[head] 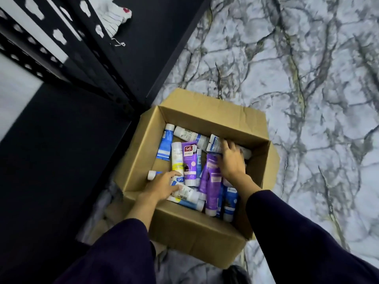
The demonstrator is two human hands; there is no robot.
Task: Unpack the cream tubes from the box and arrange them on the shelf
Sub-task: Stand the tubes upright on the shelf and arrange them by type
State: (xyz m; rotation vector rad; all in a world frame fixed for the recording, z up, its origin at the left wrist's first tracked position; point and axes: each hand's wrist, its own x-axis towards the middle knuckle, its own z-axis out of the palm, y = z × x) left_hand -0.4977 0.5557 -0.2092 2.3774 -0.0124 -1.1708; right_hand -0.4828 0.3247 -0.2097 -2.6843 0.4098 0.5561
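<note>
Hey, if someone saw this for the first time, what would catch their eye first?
The open cardboard box on the marble-patterned floor, piled with purple, blue and white cream tubes. Both hands are inside it: the left hand on tubes near the front left, the right hand reaching toward the far right. A black metal shelf stands left of the box.

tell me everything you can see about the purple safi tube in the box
The purple plastic Safi tube lies flat, label up, among other cream tubes in the open brown cardboard box. A red logo patch sits near its crimped far end; its white cap points toward the person. A white tube with a yellow band lies along its left side and a thin blue tube along its right. The left hand reaches in just beside its cap; contact is unclear.
</note>
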